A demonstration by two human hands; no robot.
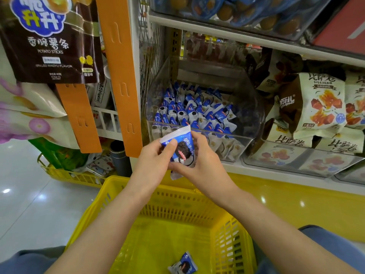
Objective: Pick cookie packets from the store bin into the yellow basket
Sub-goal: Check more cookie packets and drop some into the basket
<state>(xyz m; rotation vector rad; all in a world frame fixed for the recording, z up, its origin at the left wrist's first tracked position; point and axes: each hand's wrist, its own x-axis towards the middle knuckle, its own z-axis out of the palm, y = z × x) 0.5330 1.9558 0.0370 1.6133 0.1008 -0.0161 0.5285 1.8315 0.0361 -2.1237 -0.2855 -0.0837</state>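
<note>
The left hand (153, 158) and right hand (201, 155) both pinch one blue-and-white cookie packet (180, 146), held above the yellow basket's (122, 192) far rim, just before the clear bin (158, 86) of packets. Another packet (183, 264) lies inside the basket.

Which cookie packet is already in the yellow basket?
The lone packet on the basket floor, nearest the camera. The held packet is gripped by left hand and right hand outside the basket; the rest lie in the bin.
</note>
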